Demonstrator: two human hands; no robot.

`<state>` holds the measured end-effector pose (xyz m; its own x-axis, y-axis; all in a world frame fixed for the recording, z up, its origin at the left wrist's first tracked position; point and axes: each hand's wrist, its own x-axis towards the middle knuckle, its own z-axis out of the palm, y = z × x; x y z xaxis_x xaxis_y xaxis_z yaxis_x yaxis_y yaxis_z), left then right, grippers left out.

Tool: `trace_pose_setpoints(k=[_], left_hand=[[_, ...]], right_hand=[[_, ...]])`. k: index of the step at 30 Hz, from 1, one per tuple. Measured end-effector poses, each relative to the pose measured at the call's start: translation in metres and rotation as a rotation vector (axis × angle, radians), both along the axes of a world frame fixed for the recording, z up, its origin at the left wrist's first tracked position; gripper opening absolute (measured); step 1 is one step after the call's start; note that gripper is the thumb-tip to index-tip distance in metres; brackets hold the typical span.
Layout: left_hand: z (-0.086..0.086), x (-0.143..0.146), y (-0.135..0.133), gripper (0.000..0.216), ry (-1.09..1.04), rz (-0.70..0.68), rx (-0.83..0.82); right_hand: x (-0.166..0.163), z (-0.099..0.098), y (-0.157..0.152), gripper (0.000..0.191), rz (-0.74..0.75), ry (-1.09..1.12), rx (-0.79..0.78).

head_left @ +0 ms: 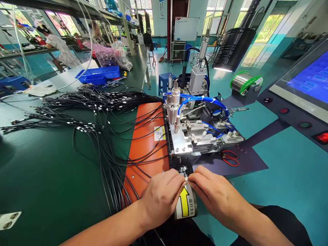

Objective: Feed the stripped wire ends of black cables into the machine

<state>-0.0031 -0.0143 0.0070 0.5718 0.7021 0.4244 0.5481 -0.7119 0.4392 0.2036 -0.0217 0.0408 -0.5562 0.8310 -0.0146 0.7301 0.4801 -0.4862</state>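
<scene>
My left hand (165, 193) and my right hand (214, 189) meet at the near end of a metal soldering machine (179, 136). Between their pinched fingertips is a small white connector (186, 178), mostly covered by the fingers. Both hands are closed, thumbs against forefingers. Just beyond the fingertips lies the machine's narrow track (182, 169). Below them is a rounded end plate with a yellow arrow label (184, 203). Black cables (143, 160) run across an orange plate (146, 133) to the machine; one passes toward my left hand.
Bundles of black cables (102, 99) with white tags cover the green table (51, 174). Red-handled scissors (230, 158) lie right of the machine. A solder spool (246, 83), a black lamp (233, 48) and a screen (311, 78) stand further right. Two people sit at the back left.
</scene>
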Motion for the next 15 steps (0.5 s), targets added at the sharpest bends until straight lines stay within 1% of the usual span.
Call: trace_pose_setpoints(k=[5, 7, 9, 11, 12, 13, 15], left_hand=[[0.001, 0.000, 0.000, 0.014, 0.002, -0.011, 0.041], [0.002, -0.001, 0.001, 0.013, -0.018, -0.013, 0.046], [0.004, -0.001, 0.001, 0.013, -0.062, -0.021, 0.035], [0.007, -0.003, 0.001, 0.013, -0.129, -0.034, 0.006], [0.009, -0.003, 0.001, 0.013, -0.167, -0.043, -0.014], [0.011, -0.004, 0.001, 0.014, -0.204, -0.051, -0.038], [0.013, -0.006, 0.000, 0.017, -0.271, -0.070, -0.087]], right_hand=[[-0.001, 0.006, 0.005, 0.021, 0.017, 0.002, -0.026], [0.000, 0.011, 0.009, 0.021, 0.004, 0.065, -0.057], [0.001, 0.016, 0.012, 0.019, -0.014, 0.184, -0.122], [0.002, 0.020, 0.014, 0.018, -0.055, 0.339, -0.223], [0.001, 0.020, 0.014, 0.018, -0.085, 0.426, -0.299], [0.001, 0.020, 0.013, 0.019, -0.124, 0.517, -0.400], [-0.002, 0.015, 0.012, 0.023, -0.192, 0.704, -0.652]])
